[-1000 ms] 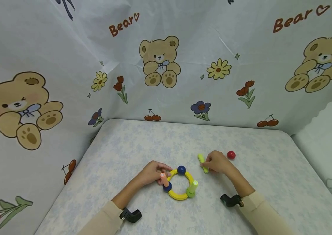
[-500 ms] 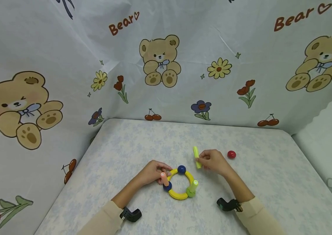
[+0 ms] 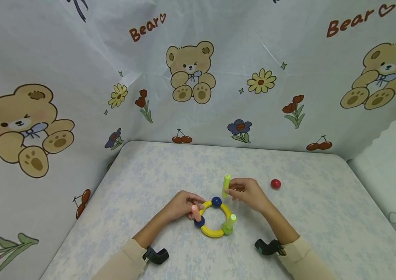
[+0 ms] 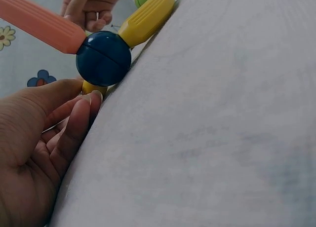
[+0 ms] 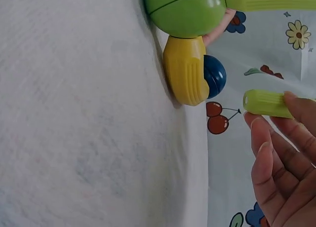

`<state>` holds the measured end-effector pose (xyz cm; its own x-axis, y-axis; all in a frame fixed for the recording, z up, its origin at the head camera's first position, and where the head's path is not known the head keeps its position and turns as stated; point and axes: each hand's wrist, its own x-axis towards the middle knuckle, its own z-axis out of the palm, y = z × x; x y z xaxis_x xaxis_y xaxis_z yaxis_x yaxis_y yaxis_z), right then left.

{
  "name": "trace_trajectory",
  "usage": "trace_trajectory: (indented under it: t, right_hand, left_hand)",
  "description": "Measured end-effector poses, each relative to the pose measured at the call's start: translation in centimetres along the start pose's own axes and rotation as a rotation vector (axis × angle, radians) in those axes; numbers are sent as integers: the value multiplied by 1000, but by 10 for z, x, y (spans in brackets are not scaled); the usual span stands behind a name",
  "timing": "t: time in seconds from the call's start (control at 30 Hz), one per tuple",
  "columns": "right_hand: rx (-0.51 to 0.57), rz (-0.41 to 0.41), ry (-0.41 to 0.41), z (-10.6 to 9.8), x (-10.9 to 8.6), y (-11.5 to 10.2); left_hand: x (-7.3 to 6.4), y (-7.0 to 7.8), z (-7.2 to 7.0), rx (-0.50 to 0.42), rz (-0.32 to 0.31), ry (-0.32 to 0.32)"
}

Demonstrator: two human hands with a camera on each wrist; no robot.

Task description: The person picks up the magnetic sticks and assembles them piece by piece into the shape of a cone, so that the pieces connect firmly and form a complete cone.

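A ring of yellow curved sticks (image 3: 212,233) lies on the table, joined by two blue balls and a green ball (image 3: 226,230). From the near-left blue ball (image 4: 103,58) rises an orange stick (image 3: 196,213); a light green stick (image 3: 232,220) stands on the green ball. My left hand (image 3: 183,204) pinches the ring's left yellow stick (image 4: 94,88) beside that blue ball. Between thumb and fingers of my right hand (image 3: 248,190) is a yellow-green stick (image 5: 269,103), held nearly upright. Its lower end is close above the far blue ball (image 3: 216,202).
A red ball (image 3: 275,184) lies on the table to the right, beyond my right hand. Behind the table (image 3: 170,171) hangs a cloth (image 3: 219,116) printed with bears and flowers. Each wrist wears a black camera (image 3: 268,247).
My right hand has carried the yellow-green stick leftward to the far blue ball, turning it from slanted to nearly upright. The left hand and the ring have stayed in place.
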<state>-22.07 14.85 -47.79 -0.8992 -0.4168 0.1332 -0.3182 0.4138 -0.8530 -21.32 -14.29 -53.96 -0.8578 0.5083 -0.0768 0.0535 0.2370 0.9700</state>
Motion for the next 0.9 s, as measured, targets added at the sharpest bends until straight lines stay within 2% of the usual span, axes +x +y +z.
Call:
trace_trajectory:
  t: [0.2,0.47,0.9]
  right_hand:
    - [-29,-119,-22,5,0,-1]
    - [-80,-136,-37,11,2,-2]
    - [-100,-171,-46,15,2,-1]
  left_hand:
    - [1,-2,-1,12,12,-4]
    - [1,-2,-1,16,23,-2]
    - [0,-1,-1,15,20,-9]
